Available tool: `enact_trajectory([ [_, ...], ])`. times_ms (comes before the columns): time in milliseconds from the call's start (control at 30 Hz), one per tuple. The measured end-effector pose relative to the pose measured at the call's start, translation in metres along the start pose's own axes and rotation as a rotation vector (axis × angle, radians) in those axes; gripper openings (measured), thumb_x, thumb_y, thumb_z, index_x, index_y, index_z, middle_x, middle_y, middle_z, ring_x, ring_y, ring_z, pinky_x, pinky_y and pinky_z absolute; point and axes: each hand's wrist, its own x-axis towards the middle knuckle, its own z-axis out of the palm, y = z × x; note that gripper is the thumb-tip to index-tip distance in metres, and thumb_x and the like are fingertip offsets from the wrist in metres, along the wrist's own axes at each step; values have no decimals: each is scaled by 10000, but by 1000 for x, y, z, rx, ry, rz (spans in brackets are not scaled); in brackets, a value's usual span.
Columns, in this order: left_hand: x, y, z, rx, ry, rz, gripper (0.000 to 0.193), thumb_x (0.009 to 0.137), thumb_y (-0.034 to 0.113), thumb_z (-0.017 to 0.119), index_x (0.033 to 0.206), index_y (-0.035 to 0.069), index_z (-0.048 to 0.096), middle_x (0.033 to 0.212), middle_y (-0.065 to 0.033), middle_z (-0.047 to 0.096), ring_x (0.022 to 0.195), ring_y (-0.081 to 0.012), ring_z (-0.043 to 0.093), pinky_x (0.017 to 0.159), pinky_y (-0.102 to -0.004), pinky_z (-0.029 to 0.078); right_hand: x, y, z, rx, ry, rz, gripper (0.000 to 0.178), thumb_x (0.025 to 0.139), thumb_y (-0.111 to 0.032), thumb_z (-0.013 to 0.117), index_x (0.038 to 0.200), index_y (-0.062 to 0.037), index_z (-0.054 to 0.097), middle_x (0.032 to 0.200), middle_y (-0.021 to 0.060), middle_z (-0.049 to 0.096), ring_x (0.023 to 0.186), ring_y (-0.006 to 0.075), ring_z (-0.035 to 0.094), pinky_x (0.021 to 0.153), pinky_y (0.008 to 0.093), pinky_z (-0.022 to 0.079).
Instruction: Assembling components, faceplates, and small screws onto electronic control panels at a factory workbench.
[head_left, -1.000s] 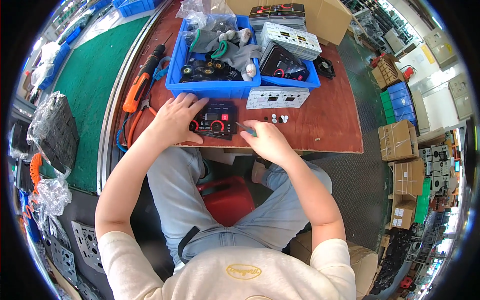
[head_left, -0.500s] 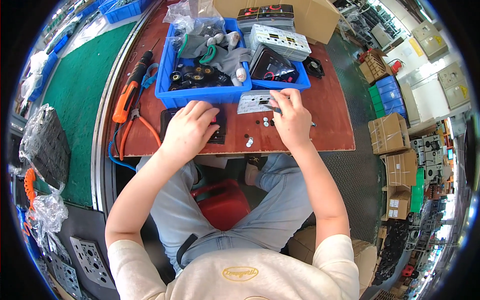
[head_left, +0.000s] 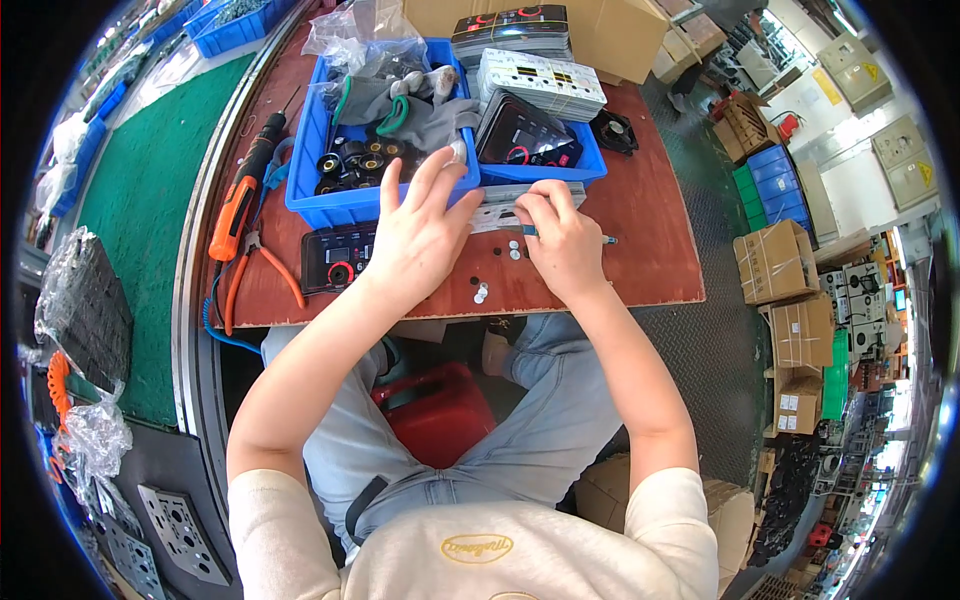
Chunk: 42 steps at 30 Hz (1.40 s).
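My left hand (head_left: pixel 425 228) is over the table with fingers spread and nothing visible in them, its fingertips near a whitish panel (head_left: pixel 490 217). Pinched in my right hand (head_left: pixel 565 245) is a slim pen-like tool (head_left: pixel 608 240); its bluish end sticks out on the right, and its exact kind is unclear. The right fingers are at the whitish panel, hiding part of it. A black faceplate with a red ring (head_left: pixel 338 262) lies left of my left hand. Small white discs (head_left: pixel 481 293) and dark ones are scattered near the table's front edge.
A blue bin (head_left: pixel 335 208) holds black knobs and grey gloves. Another blue bin (head_left: pixel 592 165) has dark panels, with a stack of white panels (head_left: pixel 540 85) behind. An orange electric screwdriver (head_left: pixel 232 215) and orange-handled pliers (head_left: pixel 252 245) lie at left. A black fan-like part (head_left: pixel 615 132) sits at right.
My left hand has moved right, off the black faceplate to the whitish panel, and its fingers have spread. My right hand, still with the tool, has shifted slightly left. The view has shifted slightly.
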Motion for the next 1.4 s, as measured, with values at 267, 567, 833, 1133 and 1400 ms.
enact_trajectory([
  [267,4,5,-6,62,-55,1,430,702,208,745,1114,138,644,1299,-78,466,1377,-251,280,1076,-575,203,3,6,-6,68,-152,-4,216,712,4,650,887,-94,569,903,33,556,664,241,628,537,358,496],
  [567,-3,12,-18,-71,-46,-3,496,724,261,754,1161,81,603,1330,-103,457,1369,-279,292,1069,-564,240,16,10,-76,101,-145,184,81,767,-40,649,827,-50,597,853,76,616,672,280,626,590,354,495],
  [833,-30,85,-10,-1158,-201,-521,863,754,228,786,1397,-51,283,1215,-223,549,1141,-305,549,959,-384,452,-15,-15,-72,698,-93,743,158,780,-97,672,792,3,551,717,54,606,671,100,560,605,286,458],
  [1133,-42,96,-19,-1966,-392,-783,988,758,39,734,1501,32,83,1389,-162,391,1246,-249,430,988,-383,424,-39,-51,-79,1148,-208,881,307,819,-204,750,965,-17,555,885,47,606,810,97,559,692,265,468],
  [1400,-59,104,-13,-2262,-463,-793,967,771,18,710,1503,39,78,1434,-154,343,1267,-256,424,997,-357,410,-51,-63,-104,1162,-235,956,287,843,-193,728,1013,-23,573,840,14,605,702,54,542,609,204,425],
])
